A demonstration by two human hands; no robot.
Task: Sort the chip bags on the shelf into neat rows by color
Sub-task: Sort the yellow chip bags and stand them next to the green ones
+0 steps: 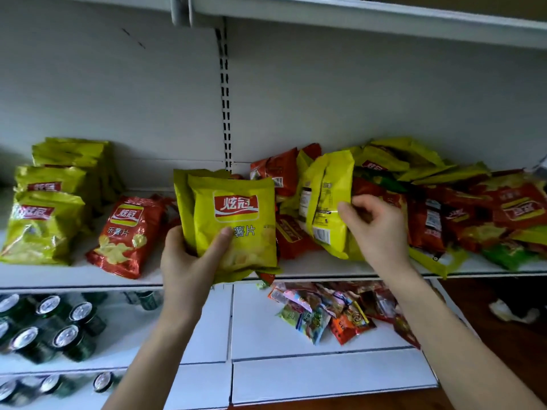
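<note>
My left hand (189,258) grips a small stack of yellow chip bags (236,220) upright above the shelf's front edge. My right hand (376,229) pinches another yellow chip bag (328,202), back side showing, lifted from a mixed heap of red, yellow and green bags (461,214) on the right of the shelf. At the far left stands a row of yellow bags (44,220). A red bag (127,235) leans beside that row, with more red ones behind it.
The white shelf (83,275) has a slotted upright (225,113) at the back and another shelf above. Below sit green drink cans (59,329) at the left and a pile of small snack packets (331,309) at the right.
</note>
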